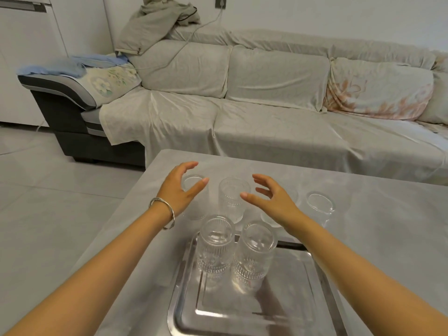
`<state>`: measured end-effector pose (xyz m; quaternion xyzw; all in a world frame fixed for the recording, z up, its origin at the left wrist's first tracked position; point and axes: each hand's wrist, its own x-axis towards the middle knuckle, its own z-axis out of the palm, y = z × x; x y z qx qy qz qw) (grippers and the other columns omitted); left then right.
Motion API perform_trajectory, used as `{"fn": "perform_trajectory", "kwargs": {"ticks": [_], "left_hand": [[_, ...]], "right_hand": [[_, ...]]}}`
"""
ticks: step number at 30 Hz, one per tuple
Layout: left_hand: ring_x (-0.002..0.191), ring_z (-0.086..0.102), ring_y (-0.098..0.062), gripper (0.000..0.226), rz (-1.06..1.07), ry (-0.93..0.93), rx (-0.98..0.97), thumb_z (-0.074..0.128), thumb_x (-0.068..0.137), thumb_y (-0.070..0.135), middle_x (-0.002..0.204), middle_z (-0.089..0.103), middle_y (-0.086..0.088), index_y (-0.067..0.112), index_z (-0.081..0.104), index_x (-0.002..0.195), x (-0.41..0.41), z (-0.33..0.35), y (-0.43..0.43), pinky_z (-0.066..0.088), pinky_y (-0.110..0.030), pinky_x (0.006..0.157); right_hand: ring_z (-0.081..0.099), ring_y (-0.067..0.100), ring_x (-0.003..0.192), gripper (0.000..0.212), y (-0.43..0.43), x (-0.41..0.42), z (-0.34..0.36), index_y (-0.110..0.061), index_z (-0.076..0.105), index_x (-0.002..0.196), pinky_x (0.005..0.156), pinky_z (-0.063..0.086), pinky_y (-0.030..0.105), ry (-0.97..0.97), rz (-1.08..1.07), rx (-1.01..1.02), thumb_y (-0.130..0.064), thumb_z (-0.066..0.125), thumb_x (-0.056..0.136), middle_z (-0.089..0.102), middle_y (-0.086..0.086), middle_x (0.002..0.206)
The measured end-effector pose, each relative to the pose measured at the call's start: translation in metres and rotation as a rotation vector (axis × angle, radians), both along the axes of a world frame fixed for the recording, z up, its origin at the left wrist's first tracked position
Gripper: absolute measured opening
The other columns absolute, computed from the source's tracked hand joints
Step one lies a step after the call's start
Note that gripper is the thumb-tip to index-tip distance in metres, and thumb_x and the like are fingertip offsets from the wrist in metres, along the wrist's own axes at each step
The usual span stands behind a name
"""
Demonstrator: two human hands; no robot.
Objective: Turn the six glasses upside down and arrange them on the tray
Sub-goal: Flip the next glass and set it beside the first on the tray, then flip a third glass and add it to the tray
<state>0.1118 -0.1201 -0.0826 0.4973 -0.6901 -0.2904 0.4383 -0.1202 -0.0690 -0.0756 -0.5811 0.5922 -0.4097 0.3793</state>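
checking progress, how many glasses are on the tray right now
2. Both clear ribbed glasses stand upside down at the far end of the shiny metal tray: one left, one right. Others stand beyond it.

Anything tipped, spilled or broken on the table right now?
Nothing stands out. Two glasses stand upside down on the tray; four others stand upright on the table, dry and intact, with both hands open above them.

Six clear ribbed glasses: two upside down (pixel 215 243) (pixel 255 253) on one shiny square metal tray (pixel 315 299), four upright (pixel 234 198) (pixel 194 187) (pixel 320 204) (pixel 271 219) on the far table. Two bare hands (pixel 180 187) (pixel 271 200), one silver bangle (pixel 164 209).
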Motion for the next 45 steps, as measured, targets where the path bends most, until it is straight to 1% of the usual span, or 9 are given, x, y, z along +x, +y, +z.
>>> {"fn": "perform_trajectory", "kwargs": {"ticks": [6,10,18,22,26,32,36,40,45], "left_hand": [[0.131,0.038,-0.019,0.063,0.029,-0.061,0.107,0.062,0.080,0.040,0.143,0.041,-0.003,0.021,0.038,0.134,-0.006,-0.025,-0.026,0.029,-0.025,0.099],[0.128,0.039,-0.020,0.061,0.030,-0.052,0.108,0.064,0.079,0.035,0.141,0.040,-0.003,0.022,0.039,0.133,-0.008,-0.033,-0.032,0.030,-0.024,0.096],[0.130,0.038,-0.020,0.059,0.025,-0.087,0.133,0.064,0.081,0.033,0.142,0.040,-0.003,0.020,0.039,0.133,-0.009,-0.029,-0.028,0.030,-0.026,0.100],[0.131,0.034,-0.020,0.053,0.050,-0.149,0.026,0.059,0.083,0.038,0.138,0.044,-0.002,0.021,0.043,0.130,-0.009,-0.012,-0.013,0.029,-0.029,0.104],[0.125,0.041,-0.012,0.049,-0.017,0.020,0.016,0.055,0.082,0.046,0.134,0.048,0.004,0.024,0.046,0.126,-0.023,0.018,0.013,0.033,-0.026,0.100],[0.102,0.066,-0.020,0.038,-0.343,0.573,0.577,0.049,0.079,0.057,0.107,0.070,0.001,0.027,0.060,0.101,-0.055,0.058,0.057,0.054,-0.026,0.079],[0.097,0.069,-0.023,0.055,-0.414,0.675,0.594,0.060,0.065,0.062,0.101,0.074,-0.003,0.023,0.063,0.103,-0.067,0.069,0.081,0.057,-0.026,0.071],[0.095,0.069,-0.018,0.070,-0.332,0.638,0.471,0.067,0.053,0.065,0.103,0.073,-0.004,0.018,0.066,0.105,-0.072,0.087,0.095,0.057,-0.024,0.070],[0.101,0.063,-0.013,0.076,-0.306,0.374,0.229,0.071,0.048,0.061,0.115,0.063,0.000,0.021,0.061,0.112,-0.090,0.090,0.114,0.055,-0.026,0.075]], "right_hand": [[0.037,0.017,0.133,0.087,-0.037,0.014,-0.015,-0.025,0.035,0.142,0.104,0.038,0.034,0.045,0.045,0.044,-0.037,0.081,0.069,0.036,-0.002,0.150],[0.042,0.009,0.117,0.088,-0.048,0.022,-0.023,-0.023,0.037,0.140,0.096,0.035,0.025,0.099,0.043,0.019,-0.035,0.083,0.066,0.044,0.002,0.143],[0.051,0.011,0.113,0.084,-0.041,0.022,-0.023,-0.024,0.045,0.134,0.093,0.042,0.025,0.141,-0.023,-0.084,-0.036,0.086,0.061,0.053,-0.003,0.128],[0.058,0.012,0.109,0.077,-0.024,0.017,-0.002,-0.026,0.050,0.129,0.085,0.048,0.022,-0.002,-0.107,-0.157,-0.033,0.086,0.062,0.057,-0.001,0.122],[0.063,0.009,0.105,0.080,0.001,0.013,0.044,-0.029,0.054,0.127,0.073,0.050,0.018,-0.215,-0.152,-0.205,-0.045,0.083,0.054,0.060,-0.003,0.122],[0.062,0.012,0.111,0.084,0.050,0.005,0.090,-0.031,0.058,0.122,0.089,0.052,0.039,-0.450,-0.130,-0.211,-0.053,0.080,0.044,0.065,-0.001,0.120],[0.061,0.012,0.112,0.085,0.083,-0.010,0.101,-0.032,0.048,0.130,0.089,0.050,0.034,-0.358,-0.074,-0.199,-0.048,0.077,0.052,0.061,0.000,0.124],[0.062,0.008,0.107,0.084,0.111,-0.035,0.103,-0.033,0.042,0.134,0.072,0.054,0.015,-0.125,0.083,-0.086,-0.042,0.078,0.059,0.058,-0.002,0.122],[0.063,0.011,0.111,0.071,0.132,-0.044,0.088,-0.032,0.052,0.126,0.097,0.051,0.035,0.023,0.126,0.011,-0.060,0.072,0.064,0.063,-0.004,0.125]]}}
